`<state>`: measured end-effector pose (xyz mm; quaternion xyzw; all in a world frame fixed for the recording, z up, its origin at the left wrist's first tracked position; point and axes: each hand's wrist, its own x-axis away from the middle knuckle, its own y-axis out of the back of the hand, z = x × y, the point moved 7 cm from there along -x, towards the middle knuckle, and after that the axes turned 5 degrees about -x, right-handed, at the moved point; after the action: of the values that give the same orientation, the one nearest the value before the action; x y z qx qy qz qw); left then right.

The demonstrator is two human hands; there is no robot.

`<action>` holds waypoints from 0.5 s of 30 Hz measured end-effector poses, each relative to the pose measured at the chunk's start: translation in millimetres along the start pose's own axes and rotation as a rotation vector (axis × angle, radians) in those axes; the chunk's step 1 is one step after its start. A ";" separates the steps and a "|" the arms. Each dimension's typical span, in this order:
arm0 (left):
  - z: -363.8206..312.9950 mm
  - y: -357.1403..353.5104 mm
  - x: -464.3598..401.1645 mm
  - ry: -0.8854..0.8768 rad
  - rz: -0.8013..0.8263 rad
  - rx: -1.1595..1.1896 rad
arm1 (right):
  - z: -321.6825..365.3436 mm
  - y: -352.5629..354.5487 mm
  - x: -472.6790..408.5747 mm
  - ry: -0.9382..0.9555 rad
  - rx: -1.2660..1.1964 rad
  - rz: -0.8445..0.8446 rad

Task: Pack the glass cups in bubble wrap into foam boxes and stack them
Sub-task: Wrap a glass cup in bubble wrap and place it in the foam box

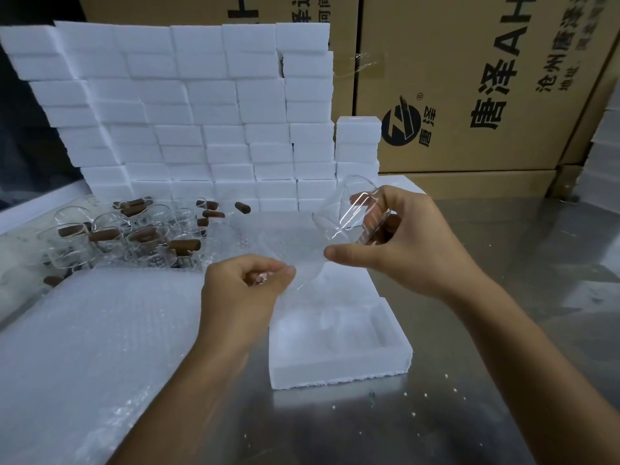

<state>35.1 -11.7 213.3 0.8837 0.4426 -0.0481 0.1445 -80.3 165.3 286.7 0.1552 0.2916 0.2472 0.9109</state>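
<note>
My right hand [399,245] grips a clear glass cup [349,209], tilted, above the table's middle. My left hand [246,290] pinches the edge of a bubble wrap sheet [288,243] that stretches up to the cup. An open white foam box [339,344] lies on the steel table just below both hands, its moulded hollow showing. Several more glass cups with brown wooden handles [114,236] lie in a heap at the left.
A tall wall of stacked white foam boxes [188,115] stands at the back. A pile of bubble wrap sheets [87,337] covers the table's left. Brown cardboard cartons [476,95] rise at the back right. Steel table [503,297] spreads to the right.
</note>
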 end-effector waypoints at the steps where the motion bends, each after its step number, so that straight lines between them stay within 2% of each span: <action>1: 2.5 -1.4 0.6 0.027 0.011 0.013 | 1.2 -0.2 0.6 0.008 -0.010 0.004; 6: 17.0 -9.0 -2.8 0.167 0.071 0.128 | -1.2 -3.9 4.7 -0.108 -0.283 0.021; 11: 24.6 -15.8 -1.4 0.318 0.141 0.208 | -4.5 -23.7 6.7 -0.305 -0.850 0.089; 13: 25.5 -14.7 -1.8 0.307 0.124 0.159 | -0.9 -33.3 10.7 -0.362 -0.996 0.124; 15: 19.0 -9.2 -2.3 0.193 0.053 0.048 | 0.9 -41.3 13.5 -0.400 -1.031 0.158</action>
<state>27.2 -13.9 193.7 0.8989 0.4296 0.0303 0.0811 -55.3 138.2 263.7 -0.2453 -0.0580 0.3912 0.8851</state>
